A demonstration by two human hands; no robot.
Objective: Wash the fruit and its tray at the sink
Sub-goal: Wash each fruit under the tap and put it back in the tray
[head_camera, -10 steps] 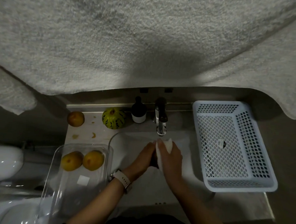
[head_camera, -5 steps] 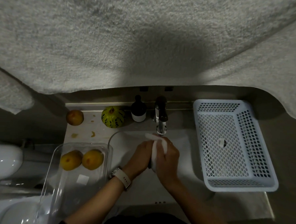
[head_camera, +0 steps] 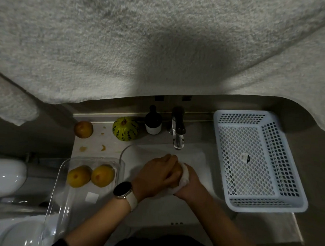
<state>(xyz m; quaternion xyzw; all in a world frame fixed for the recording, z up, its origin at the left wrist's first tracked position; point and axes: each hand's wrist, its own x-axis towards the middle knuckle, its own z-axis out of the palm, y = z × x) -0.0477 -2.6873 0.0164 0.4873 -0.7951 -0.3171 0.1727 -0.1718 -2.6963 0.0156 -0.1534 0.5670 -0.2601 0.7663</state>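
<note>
**Both hands working a cloth over the sink**

My left hand (head_camera: 156,176), with a smartwatch (head_camera: 123,189) on its wrist, lies on top of my right hand (head_camera: 189,182), and the two are pressed together above the basin of the sink (head_camera: 197,158). Between them is a white cloth (head_camera: 185,177), bunched up, with my right hand's fingers curled round it from below and my left hand's fingers wrapped over the bundle. A bit of something orange shows at the cloth's edge under my left fingers; I cannot tell whether it is a fruit.

Just left of the sink, a clear plastic tray (head_camera: 59,202) sits on the counter (head_camera: 92,143) and hangs over its near edge. Two yellow-orange fruits (head_camera: 79,176) (head_camera: 102,175) lie side by side in the tray's far end, touching each other, and a small white label is stuck to its floor nearer to me.

Right of the sink stands a white perforated basket (head_camera: 293,203) with a small sticker on its floor.

Farther back, the chrome faucet (head_camera: 178,131) stands at the sink's far rim, spout pointing over the basin. Left of the faucet is a dark bottle (head_camera: 153,120) with a white base, then a green-and-yellow striped melon (head_camera: 125,128), and at the counter's far left corner another orange fruit (head_camera: 83,129). Small orange scraps (head_camera: 103,148) lie on the counter between that fruit and the tray.

Above it all a grey towel (head_camera: 143,46) hangs across the top of the view.
</note>
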